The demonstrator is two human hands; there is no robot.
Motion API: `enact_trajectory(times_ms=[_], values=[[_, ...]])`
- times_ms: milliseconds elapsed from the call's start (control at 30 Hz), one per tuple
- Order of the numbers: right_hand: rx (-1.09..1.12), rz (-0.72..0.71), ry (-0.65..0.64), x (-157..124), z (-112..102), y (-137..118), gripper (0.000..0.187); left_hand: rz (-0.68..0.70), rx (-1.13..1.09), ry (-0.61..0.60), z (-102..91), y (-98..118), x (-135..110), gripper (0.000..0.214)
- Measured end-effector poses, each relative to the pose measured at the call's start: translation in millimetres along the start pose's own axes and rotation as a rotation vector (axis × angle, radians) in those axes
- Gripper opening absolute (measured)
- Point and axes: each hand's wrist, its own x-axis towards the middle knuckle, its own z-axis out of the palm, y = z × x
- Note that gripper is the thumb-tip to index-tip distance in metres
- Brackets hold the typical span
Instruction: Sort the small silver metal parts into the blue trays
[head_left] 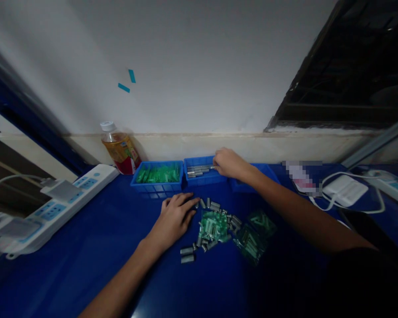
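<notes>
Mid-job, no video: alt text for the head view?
A person's right hand reaches into the middle blue bin, which holds metal cylinders; the left hand rests beside loose metal pieces and green packets on a blue table. The left bin holds more packets; a drink bottle stands beside it.

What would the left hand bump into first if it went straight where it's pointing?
Probably the loose metal pieces just ahead of the left hand; whether it already touches one is unclear.

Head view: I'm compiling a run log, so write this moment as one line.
left grip: spread beside loose metal pieces | right grip: at middle blue bin, hold unclear | left blue bin: green packets
</notes>
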Motion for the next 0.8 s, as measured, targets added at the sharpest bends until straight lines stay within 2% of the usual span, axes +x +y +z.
enact_trajectory(times_ms=[67,167,267,433,567,633,700,800], values=[[-0.073,-0.027,-0.09,15,5,7,0.014,-0.007,0.054,-0.001,2.1,-2,-1,0.033],[-0.123,-0.046,-0.137,26,14,6,0.015,-0.029,0.061,0.046,1.9,-2,-6,0.024],[-0.156,-0.063,-0.116,28,20,3,0.018,-0.037,0.029,0.071,-0.2,-1,-9,0.016],[-0.179,-0.085,-0.062,30,24,4,0.02,-0.035,-0.036,0.126,-1.7,1,-9,0.019],[-0.127,-0.041,-0.027,29,24,13,0.025,-0.059,-0.184,0.149,-2.5,-3,-8,0.014],[-0.053,-0.011,0.036,21,22,12,0.025,-0.066,-0.25,0.157,-3.8,-5,-7,0.014],[0.081,0.008,0.162,3,18,2,0.024,-0.087,-0.304,0.178,-5.4,-5,-7,0.015],[0.314,-0.019,0.368,-39,13,-34,0.02,-0.161,-0.426,0.222,-7.1,1,-8,0.017]])
